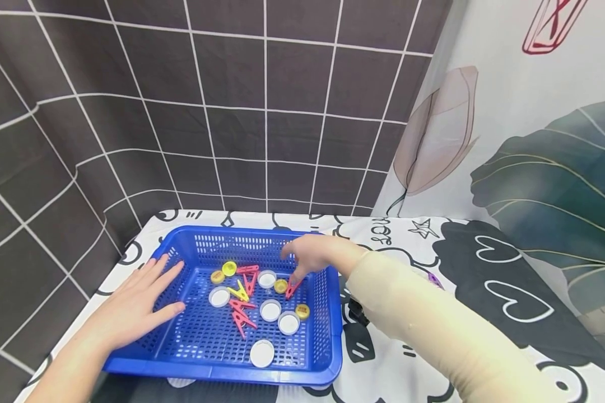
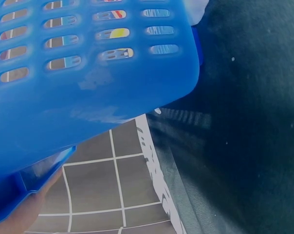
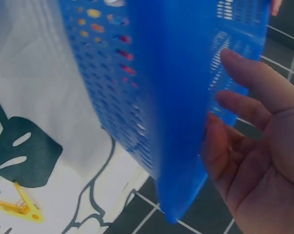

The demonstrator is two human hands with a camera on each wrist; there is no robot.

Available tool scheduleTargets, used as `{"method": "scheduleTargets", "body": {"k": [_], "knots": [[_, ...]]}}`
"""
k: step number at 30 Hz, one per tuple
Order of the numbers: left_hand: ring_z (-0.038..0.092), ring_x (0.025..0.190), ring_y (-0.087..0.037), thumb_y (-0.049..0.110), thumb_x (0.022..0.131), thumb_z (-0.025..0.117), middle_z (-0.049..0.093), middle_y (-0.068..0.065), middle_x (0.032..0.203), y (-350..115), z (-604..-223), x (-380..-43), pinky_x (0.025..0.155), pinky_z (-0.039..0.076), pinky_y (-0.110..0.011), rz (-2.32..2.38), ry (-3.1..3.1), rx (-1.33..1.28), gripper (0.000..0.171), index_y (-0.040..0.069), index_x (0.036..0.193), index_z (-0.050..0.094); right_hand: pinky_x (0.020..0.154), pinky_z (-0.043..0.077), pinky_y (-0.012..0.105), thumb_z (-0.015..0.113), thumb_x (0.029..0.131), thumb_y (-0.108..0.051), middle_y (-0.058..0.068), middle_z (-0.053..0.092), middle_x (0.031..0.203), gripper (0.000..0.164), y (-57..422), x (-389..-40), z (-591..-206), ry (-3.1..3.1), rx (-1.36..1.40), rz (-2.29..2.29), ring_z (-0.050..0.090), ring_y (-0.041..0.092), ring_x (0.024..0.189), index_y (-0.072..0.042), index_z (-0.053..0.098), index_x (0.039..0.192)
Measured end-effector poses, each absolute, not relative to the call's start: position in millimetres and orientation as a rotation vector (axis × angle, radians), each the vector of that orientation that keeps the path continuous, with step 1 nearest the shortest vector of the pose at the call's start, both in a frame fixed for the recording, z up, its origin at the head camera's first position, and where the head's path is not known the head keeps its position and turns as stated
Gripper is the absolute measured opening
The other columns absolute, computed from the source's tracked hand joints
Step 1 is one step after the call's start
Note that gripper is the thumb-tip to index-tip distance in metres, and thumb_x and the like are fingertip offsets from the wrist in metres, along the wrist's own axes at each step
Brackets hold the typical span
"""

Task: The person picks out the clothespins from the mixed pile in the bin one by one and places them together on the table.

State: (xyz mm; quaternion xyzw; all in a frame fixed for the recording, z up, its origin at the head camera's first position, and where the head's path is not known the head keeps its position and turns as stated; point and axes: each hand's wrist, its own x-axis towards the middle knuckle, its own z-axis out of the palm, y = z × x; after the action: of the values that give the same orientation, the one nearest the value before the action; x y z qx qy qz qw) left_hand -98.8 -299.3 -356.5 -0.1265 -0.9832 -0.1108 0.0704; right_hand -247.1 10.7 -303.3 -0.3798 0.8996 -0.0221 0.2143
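A blue plastic basket [image 1: 181, 341] with slotted walls holds several white caps [image 1: 262, 353], several yellow caps [image 1: 302, 311], several pink-red clothespins [image 1: 242, 324] and a yellow clothespin [image 1: 239, 291]. My left hand [image 1: 136, 305] rests at the basket's left rim with its fingers spread. Over the right wall reaches my right hand [image 1: 310, 254], one digit right by a red clothespin [image 1: 291, 289]; contact there is unclear. In the right wrist view the fingers [image 3: 242, 102] are loosely bent and apart, with nothing visible between them.
Beneath the basket lies a white cloth with black cartoon drawings [image 1: 383, 364]. A yellow clothespin [image 3: 21, 207] is on the cloth outside the basket. Behind hangs a dark cloth with a white grid [image 1: 232, 134]; a leaf-patterned curtain [image 1: 559, 168] hangs at the right.
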Motion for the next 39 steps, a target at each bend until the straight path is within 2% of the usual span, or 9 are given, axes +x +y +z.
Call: {"method": "scheduleTargets", "body": {"k": [5,12,15,22,34,37,39], "knots": [[0.013,0.138,-0.043,0.048,0.089,0.056,0.021,-0.026,0.150,-300.4,-355.2,-96.6,0.109,-0.015,-0.025,-0.337,-2.972,-0.364,0.074,0.007,0.146,0.033,0.091,0.045,0.036,0.076,0.079,-0.031,0.005,0.062,0.115,0.058,2.1,-245.2,-315.7,2.497,-1.040,-0.050,0.058,0.017,0.099,-0.018,0.055,0.130],[0.012,0.139,-0.043,0.050,0.089,0.055,0.021,-0.025,0.150,-302.8,-354.7,-94.6,0.108,-0.015,-0.026,-0.329,-2.984,-0.344,0.075,0.007,0.146,0.032,0.099,0.041,0.038,0.075,0.080,-0.029,0.005,0.061,0.121,0.055,-4.6,-243.4,-331.1,2.494,-1.031,-0.054,0.056,0.019,0.110,-0.017,0.056,0.129],[0.013,0.138,-0.043,0.049,0.089,0.056,0.021,-0.025,0.150,-301.9,-354.9,-95.4,0.109,-0.015,-0.026,-0.333,-2.978,-0.348,0.074,0.008,0.146,0.032,0.098,0.042,0.037,0.076,0.079,-0.030,0.004,0.062,0.118,0.055,-5.4,-243.6,-336.0,2.489,-1.019,-0.049,0.057,0.018,0.107,-0.017,0.056,0.129],[0.013,0.138,-0.043,0.050,0.089,0.055,0.020,-0.024,0.151,-299.3,-355.8,-99.5,0.109,-0.014,-0.027,-0.340,-2.979,-0.361,0.074,0.008,0.146,0.033,0.102,0.038,0.037,0.077,0.078,-0.030,0.004,0.058,0.126,0.057,-5.7,-246.4,-345.8,2.494,-1.026,0.008,0.050,0.021,0.121,-0.016,0.056,0.129],[0.014,0.138,-0.043,0.050,0.089,0.055,0.020,-0.023,0.151,-300.2,-357.1,-100.8,0.110,-0.013,-0.027,-0.343,-2.974,-0.360,0.074,0.008,0.146,0.033,0.097,0.042,0.034,0.079,0.076,-0.022,0.003,0.063,0.116,0.054,-9.0,-245.7,-356.8,2.526,-0.999,0.226,0.055,0.018,0.112,-0.018,0.059,0.126],[0.015,0.138,-0.043,0.049,0.089,0.056,0.020,-0.024,0.151,-301.1,-358.1,-101.2,0.110,-0.012,-0.028,-0.337,-2.970,-0.363,0.074,0.007,0.146,0.033,0.093,0.045,0.033,0.078,0.077,-0.017,-0.001,0.064,0.106,0.045,-9.3,-244.7,-358.4,2.511,-0.989,0.238,0.057,0.015,0.103,-0.019,0.062,0.119],[0.015,0.138,-0.044,0.049,0.089,0.056,0.020,-0.024,0.151,-301.5,-358.3,-101.4,0.110,-0.012,-0.029,-0.335,-2.965,-0.370,0.074,0.007,0.146,0.033,0.088,0.047,0.031,0.076,0.078,-0.013,-0.004,0.063,0.096,0.034,-8.8,-244.3,-359.3,2.501,-1.023,0.253,0.057,0.012,0.093,-0.018,0.065,0.109]]}}
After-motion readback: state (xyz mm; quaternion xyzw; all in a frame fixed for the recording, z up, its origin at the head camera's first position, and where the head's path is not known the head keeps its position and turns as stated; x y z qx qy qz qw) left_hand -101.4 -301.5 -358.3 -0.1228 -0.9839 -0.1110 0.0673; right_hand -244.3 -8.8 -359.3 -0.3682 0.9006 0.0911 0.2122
